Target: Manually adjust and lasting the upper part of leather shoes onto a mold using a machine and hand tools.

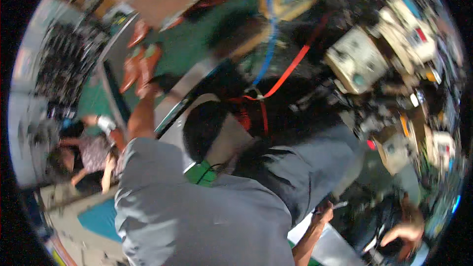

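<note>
My left arm reaches up and left out of a grey sleeve. At its end my left hand (147, 89), blurred by motion, is closed on one end of a brown shoe (149, 64) with green at its opening. A second brown shoe (130, 72) lies right alongside, and another brown shoe (139, 32) is farther off, beyond these two. Down at the lower right, my right hand (323, 214) is closed around a thin, pale, stick-like tool (340, 205), whose exact kind is too blurred to make out. Its tip points away to the right.
Another person (91, 155) is at the left, close to my left arm. A co-worker's hand (405, 231) shows at the lower right. Beige machine boxes (357, 59) stand at the upper right. A red strap (291, 68) and a blue strap (270, 44) hang in the upper middle.
</note>
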Demonstrator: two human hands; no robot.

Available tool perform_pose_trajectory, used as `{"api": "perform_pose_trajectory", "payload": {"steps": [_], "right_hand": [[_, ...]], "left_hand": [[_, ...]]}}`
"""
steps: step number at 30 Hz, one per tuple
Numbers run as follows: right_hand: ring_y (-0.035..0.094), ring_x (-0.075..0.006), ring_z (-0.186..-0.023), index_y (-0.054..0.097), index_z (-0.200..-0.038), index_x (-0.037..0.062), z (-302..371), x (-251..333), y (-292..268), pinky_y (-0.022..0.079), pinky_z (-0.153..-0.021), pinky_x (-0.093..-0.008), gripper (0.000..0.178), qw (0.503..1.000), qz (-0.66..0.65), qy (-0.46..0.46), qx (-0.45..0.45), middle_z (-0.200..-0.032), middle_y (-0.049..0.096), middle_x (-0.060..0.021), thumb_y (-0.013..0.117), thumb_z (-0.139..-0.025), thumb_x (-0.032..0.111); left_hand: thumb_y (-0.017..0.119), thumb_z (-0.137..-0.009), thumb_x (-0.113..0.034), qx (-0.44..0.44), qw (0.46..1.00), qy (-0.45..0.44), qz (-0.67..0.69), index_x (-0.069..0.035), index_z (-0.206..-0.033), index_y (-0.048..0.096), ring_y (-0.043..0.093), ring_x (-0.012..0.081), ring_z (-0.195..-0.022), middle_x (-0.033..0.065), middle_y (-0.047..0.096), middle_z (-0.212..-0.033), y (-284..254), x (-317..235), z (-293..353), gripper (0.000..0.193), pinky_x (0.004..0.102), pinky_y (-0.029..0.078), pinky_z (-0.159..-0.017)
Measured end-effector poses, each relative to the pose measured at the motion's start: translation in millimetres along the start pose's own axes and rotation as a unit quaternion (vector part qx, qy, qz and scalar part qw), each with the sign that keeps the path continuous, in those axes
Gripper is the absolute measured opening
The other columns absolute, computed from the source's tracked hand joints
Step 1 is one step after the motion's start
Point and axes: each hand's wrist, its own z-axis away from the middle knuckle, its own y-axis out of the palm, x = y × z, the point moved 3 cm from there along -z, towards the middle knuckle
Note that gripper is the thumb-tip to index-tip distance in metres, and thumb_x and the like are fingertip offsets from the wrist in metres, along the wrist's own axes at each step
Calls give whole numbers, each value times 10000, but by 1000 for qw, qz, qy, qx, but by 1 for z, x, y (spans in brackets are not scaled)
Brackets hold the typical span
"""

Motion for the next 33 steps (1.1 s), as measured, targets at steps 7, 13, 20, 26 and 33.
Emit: {"api": "perform_pose_trajectory", "payload": {"steps": [7,13,20,26,33], "right_hand": [[407,-107,-411,764,-1055,36,55,-42,-129,320,-367,-304,280,968,99,-36,-228,-585,503,-5,706,-959,293],[734,-420,-1016,708,-1139,-85,54,-102,-134,582,-922,-477,439,893,306,-4,-329,-1046,758,-271,805,-891,264],[664,-447,-1106,724,-1199,-31,112,-139,-198,524,-1025,-518,422,833,386,-145,-369,-1138,735,-265,728,-889,255],[702,-449,-1068,621,-1392,-44,159,-222,-398,563,-969,-512,606,778,343,-30,-525,-1149,732,-267,734,-846,194],[583,-453,-1365,438,-1593,-4,118,-187,-607,425,-1188,-513,858,809,354,4,-469,-1486,605,-282,799,-841,195]], "left_hand": [[697,-1008,-306,-376,811,373,-248,-41,-1268,738,730,424,-1139,221,761,-1241,172,-205,37,373,474,592,-937],[613,-1020,-103,-150,635,756,-57,8,-1318,710,710,350,-1164,201,739,-1262,385,-435,147,333,417,570,-986],[518,-1010,94,210,572,789,-83,24,-1300,701,747,249,-1058,155,717,-1244,663,-446,473,350,343,599,-923],[511,-1044,53,222,519,812,-147,44,-1265,708,750,250,-1066,155,733,-1217,698,-421,508,297,361,607,-919],[479,-1130,-70,128,676,718,-108,63,-1354,671,737,249,-1122,198,743,-1287,535,-473,373,324,389,574,-1001]]}}
